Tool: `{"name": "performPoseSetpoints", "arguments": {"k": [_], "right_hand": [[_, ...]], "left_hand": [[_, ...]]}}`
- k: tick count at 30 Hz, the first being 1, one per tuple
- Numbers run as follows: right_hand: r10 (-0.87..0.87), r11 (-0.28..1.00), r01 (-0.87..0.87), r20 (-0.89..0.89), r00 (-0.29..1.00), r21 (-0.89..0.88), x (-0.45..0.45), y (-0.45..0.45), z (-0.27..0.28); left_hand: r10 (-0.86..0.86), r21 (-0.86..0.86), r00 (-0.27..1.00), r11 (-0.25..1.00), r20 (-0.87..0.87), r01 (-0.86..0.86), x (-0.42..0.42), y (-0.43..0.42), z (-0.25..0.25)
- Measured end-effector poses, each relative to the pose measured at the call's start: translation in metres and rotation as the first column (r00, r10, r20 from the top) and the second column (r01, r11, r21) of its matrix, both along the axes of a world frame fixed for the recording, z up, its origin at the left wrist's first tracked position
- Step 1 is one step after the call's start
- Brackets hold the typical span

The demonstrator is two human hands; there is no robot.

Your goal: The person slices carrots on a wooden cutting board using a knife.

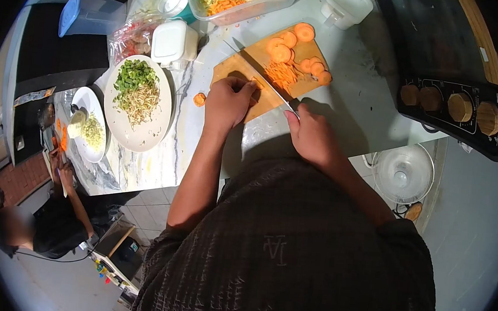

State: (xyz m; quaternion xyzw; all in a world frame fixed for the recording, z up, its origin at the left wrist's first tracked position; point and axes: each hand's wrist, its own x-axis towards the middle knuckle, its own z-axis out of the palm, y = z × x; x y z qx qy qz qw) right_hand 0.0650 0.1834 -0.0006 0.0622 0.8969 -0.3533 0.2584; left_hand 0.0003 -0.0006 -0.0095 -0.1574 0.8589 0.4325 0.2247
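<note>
My right hand [312, 134] grips the handle of a kitchen knife [266, 82], whose long blade slants across the wooden cutting board [226, 69]. Close to the blade's left side, my left hand [229, 104] has its fingers curled down on the board, over a small carrot piece [258, 84] that is mostly hidden. Thin carrot strips [283, 75] lie in a heap just right of the blade. Round carrot slices [281, 53] are spread along the board's far and right parts. A small carrot end [199, 99] sits off the board on the left.
An oval plate [139, 141] holds chopped greens and sprouts; a smaller white plate [92, 154] is beside it. Plastic containers [245, 18] stand at the back. An oven [457, 107] is at right, a fan [402, 173] below. Another person [59, 228] works at far left.
</note>
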Motion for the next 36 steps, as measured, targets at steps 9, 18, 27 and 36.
{"name": "performPoseSetpoints", "arguments": {"k": [9, 18, 27, 36], "right_hand": [[-0.002, 0.999, 0.0, -0.041, 0.999, -0.041, 0.004, -0.003, 0.003], [0.043, 0.999, -0.043, -0.008, 0.999, 0.015, 0.005, -0.006, 0.006], [0.037, 0.998, -0.038, 0.023, 0.999, 0.058, 0.001, -0.009, 0.01], [0.032, 0.998, -0.033, 0.024, 0.999, 0.061, 0.0, -0.011, 0.011]], "left_hand": [[-0.003, 0.055, 1.0, 0.998, 0.012, 0.003, -0.001, -0.002, -0.006], [-0.028, 0.057, 0.999, 0.998, -0.02, 0.029, -0.001, -0.003, -0.008], [-0.034, 0.026, 0.999, 0.999, -0.033, 0.035, 0.001, 0.001, 0.002], [-0.016, 0.015, 1.0, 1.0, -0.016, 0.017, 0.0, 0.001, 0.0]]}}
